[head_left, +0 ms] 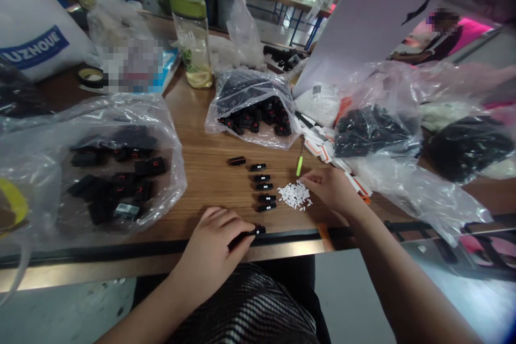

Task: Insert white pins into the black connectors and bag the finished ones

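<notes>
My left hand [220, 236] grips a small black connector housing [258, 230] at the table's front edge, thumb and index finger closed on its left end. White dots show on the housing's face. My right hand [332, 188] has its fingertips pinched at the upper right edge of a pile of small white plugs [295, 195]; whatever they hold is too small to make out. Between the hands, several black connectors [265, 187] with white dots lie in a column. One black connector with an orange line [236, 160] lies apart to the upper left.
A screwdriver with a yellow-green handle [299, 165] lies behind the pile. Clear bags of black connectors stand left [173, 172], at the back [262, 140] and right [379, 131]. A bottle with a green lid [193, 43] stands behind. Another person [443, 37] is at far right.
</notes>
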Motion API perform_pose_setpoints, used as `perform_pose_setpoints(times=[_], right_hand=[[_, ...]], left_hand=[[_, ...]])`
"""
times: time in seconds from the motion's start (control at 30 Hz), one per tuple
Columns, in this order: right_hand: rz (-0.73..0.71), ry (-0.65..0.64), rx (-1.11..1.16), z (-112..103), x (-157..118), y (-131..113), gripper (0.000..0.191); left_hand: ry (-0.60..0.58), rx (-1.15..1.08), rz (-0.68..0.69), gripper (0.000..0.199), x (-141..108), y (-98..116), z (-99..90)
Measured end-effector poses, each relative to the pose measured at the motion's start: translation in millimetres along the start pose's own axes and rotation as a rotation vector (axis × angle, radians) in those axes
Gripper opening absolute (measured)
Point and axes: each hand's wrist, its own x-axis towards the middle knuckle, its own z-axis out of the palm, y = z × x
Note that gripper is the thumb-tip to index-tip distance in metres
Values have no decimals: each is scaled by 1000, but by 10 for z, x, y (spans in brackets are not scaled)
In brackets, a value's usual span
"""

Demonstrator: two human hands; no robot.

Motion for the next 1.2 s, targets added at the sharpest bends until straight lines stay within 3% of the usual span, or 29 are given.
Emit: perform_pose_setpoints(times=[0.17, 0.3, 0.53, 0.7, 0.83, 0.97, 1.2], right_hand=[[-35, 30, -64, -24, 36, -41, 29], [31, 4, -79, -41, 43, -62, 28], [85, 29, -378, -15, 22, -260, 32], [135, 61, -298, -2, 31, -192, 28], [144, 52, -423, -14, 20, -212, 38], [122, 23, -440, -28, 42, -266, 32], [-49, 17, -237, -126, 128, 106, 20]], left_hand=[[-4, 4, 0, 9, 0, 3, 0], [5, -10, 2, 10, -4, 3, -1], [11, -3, 1, 9, -1, -11, 16], [27, -2, 8, 10, -1, -16, 14], [25, -5, 14, 9, -13, -6, 5], [29, -3, 13, 9, -15, -8, 9], [22, -14, 14, 11, 2, -15, 14]])
